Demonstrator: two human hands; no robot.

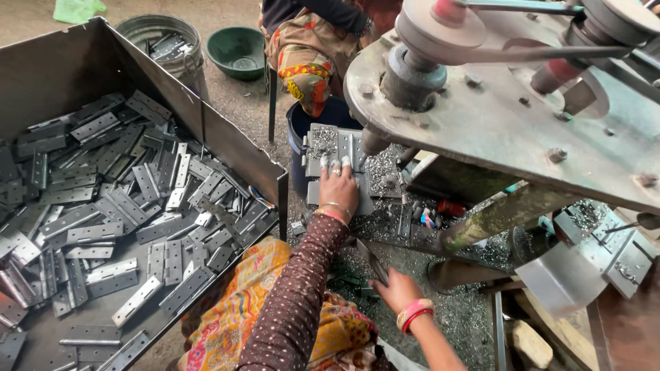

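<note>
My left hand (338,185), with taped fingertips and bangles at the wrist, lies flat on a stack of grey metal hinges (340,148) on the machine's work surface, which is strewn with metal shavings. My right hand (393,287), with pink and red bangles, is lower down and grips a flat metal hinge piece (371,262) by its end. A large grey drilling machine (509,89) with a belt pulley overhangs the work spot.
A big dark metal bin (213,127) at the left holds several loose hinges (117,206). Another person in patterned clothes (309,48) sits behind. A metal bucket (165,45) and a green bowl (237,49) stand on the floor beyond.
</note>
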